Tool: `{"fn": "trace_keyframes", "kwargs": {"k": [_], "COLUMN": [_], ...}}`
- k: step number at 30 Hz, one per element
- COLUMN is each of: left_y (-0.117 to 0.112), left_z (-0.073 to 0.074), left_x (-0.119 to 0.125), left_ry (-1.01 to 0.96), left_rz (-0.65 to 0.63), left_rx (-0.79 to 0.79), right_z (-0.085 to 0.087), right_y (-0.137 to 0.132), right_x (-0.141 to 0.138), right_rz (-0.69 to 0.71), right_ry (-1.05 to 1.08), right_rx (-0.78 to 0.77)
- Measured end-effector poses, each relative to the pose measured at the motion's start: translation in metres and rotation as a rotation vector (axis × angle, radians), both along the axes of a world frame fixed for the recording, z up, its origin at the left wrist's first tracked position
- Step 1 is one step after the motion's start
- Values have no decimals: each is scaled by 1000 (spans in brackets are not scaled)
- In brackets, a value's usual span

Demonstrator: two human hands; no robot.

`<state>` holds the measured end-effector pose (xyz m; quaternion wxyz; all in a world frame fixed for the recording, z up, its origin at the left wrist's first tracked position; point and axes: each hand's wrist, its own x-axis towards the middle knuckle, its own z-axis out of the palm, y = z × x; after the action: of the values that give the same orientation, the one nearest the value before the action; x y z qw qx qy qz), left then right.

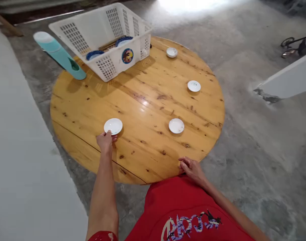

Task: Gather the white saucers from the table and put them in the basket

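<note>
The red shirt (pixel 183 207) bears stylized lettering, too distorted to read.

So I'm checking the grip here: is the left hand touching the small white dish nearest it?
Touching. The head view shows the left hand with its fingertips on the near rim of the small white dish, no gap visible.

The left arm (pixel 102 197) rises bare from the lower edge of the frame, almost straight, toward the middle left. Its left hand (pixel 105 140) lies palm down, fingers curled forward, thumb and fingertips pinched in a light grip. The right arm (pixel 225 207) enters from the lower right, bent inward. The right hand (pixel 192 167) rests loosely, fingers half curled, holding nothing.
</note>
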<state>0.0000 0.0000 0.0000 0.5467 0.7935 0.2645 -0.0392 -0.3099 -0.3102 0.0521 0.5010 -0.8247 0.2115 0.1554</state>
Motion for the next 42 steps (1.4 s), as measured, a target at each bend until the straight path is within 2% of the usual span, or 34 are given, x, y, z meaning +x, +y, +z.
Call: {"fn": "trace_keyframes", "kwargs": {"k": [4, 7, 10, 14, 18, 21, 24, 28, 35, 42], "left_y": [-10, -35, -80, -158, -225, -255, -271, -281, -292, -294], "left_z": [9, 19, 28, 33, 32, 28, 24, 22, 29, 28], "left_x": [-6, -24, -53, -89, -104, -107, -108, -109, -107, -102], "left_ry": [-34, -61, -67, -75, -84, -86, -63, -27, 38, 145], "left_rz": [-17, -106, -239, -468, -608, -666, -676, -698, -712, -694], "left_rx": [18, -6, -44, 1, 238, 418, 538, 621, 803, 930], "right_z": [-5, -7, -9, -12, -13, -16, -22, -29, -32, -36], "right_y": [-2, -5, -15, -42, -76, -99, -117, -130, -138, -144], "right_x": [-4, 1, 12, 29, 43, 49, 52, 55, 63, 60], "right_rz": [-51, -21, 31, 42, 53, 66, 79, 74, 89, 104], "right_ry": [3, -13, -49, -74, -107, -121, -108, -92, -73, -82], "right_rx": [22, 57, 91, 104, 98, 112, 116, 113, 107, 48]}}
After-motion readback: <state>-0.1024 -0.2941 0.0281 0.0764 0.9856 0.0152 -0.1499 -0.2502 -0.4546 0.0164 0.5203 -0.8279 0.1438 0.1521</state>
